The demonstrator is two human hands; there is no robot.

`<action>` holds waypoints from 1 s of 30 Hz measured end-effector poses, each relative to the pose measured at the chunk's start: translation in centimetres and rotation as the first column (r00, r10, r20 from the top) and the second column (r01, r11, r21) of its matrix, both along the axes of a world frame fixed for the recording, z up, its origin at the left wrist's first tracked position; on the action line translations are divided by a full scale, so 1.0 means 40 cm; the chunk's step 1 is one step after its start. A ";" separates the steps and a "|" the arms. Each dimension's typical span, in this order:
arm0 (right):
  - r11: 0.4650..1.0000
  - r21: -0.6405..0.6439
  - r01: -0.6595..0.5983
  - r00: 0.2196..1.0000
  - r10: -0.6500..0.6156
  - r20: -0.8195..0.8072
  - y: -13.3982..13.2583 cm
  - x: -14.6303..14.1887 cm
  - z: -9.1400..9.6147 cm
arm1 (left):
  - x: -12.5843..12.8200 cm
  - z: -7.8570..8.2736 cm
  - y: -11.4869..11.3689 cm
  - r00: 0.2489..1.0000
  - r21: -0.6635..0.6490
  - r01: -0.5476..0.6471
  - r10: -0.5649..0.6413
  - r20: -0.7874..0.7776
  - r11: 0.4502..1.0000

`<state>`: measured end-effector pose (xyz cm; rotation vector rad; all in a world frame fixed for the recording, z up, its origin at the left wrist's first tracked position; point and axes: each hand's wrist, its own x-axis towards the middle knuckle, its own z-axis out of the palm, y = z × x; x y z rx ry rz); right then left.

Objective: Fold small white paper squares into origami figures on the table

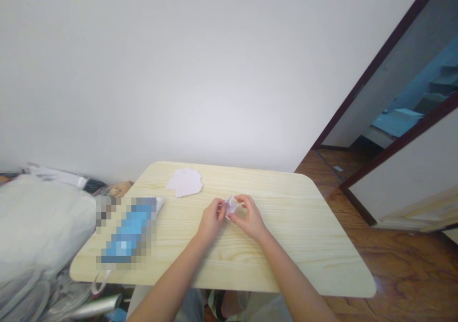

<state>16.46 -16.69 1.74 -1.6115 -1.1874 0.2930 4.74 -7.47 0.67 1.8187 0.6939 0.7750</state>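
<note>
Above the middle of the table, a small folded piece of pale lilac paper sits between my two hands. My left hand pinches its left edge between thumb and fingers. From the other side my right hand curls round it, thumb at the lower edge and index finger near the top. The folds are too small to make out clearly. Further back on the left lies a fanned pile of pale pinkish-white paper sheets, apart from both hands.
A pixelated blue object lies on the left side of the wooden-topped table. White bedding or bags crowd the left beyond the table edge. A white wall stands behind, and a dark-framed doorway opens at right.
</note>
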 end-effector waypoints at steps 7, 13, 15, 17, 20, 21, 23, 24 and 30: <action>0.990 -0.097 0.101 0.988 -0.111 -0.109 0.006 0.017 -0.018 | -0.001 -0.008 0.008 0.999 0.028 -0.053 0.052 0.016 0.998; 0.998 -0.063 0.026 0.992 -0.033 -0.118 0.002 -0.004 -0.003 | 0.000 -0.001 -0.004 0.997 0.012 0.077 -0.078 0.027 0.997; 0.995 -0.094 0.036 0.991 -0.048 -0.128 0.006 -0.010 -0.007 | 0.001 0.000 -0.007 0.993 0.004 0.105 -0.105 0.050 0.994; 0.992 -0.120 0.036 0.989 -0.052 -0.139 0.010 -0.010 -0.014 | 0.002 -0.002 -0.007 0.994 -0.009 0.086 -0.085 0.068 0.996; 0.993 -0.108 0.048 0.993 -0.059 -0.102 0.010 0.002 -0.021 | 0.004 -0.004 -0.004 0.997 -0.032 0.044 -0.042 0.065 0.998; 0.993 -0.098 0.062 0.995 -0.069 -0.071 0.009 0.006 -0.021 | 0.004 -0.004 -0.003 0.997 -0.039 0.039 -0.037 0.061 0.998; 0.993 -0.083 0.086 0.996 -0.086 -0.006 0.006 0.014 -0.021 | 0.004 -0.003 -0.004 0.997 -0.049 0.057 -0.054 0.060 0.997; 0.992 -0.081 0.097 0.995 -0.096 0.012 0.006 0.018 -0.021 | 0.004 -0.003 -0.004 0.996 -0.051 0.070 -0.067 0.064 0.996; 0.990 -0.126 0.067 0.934 -0.106 -0.340 0.019 0.060 -0.046 | 0.006 -0.009 0.001 0.996 -0.097 0.043 -0.035 0.084 0.994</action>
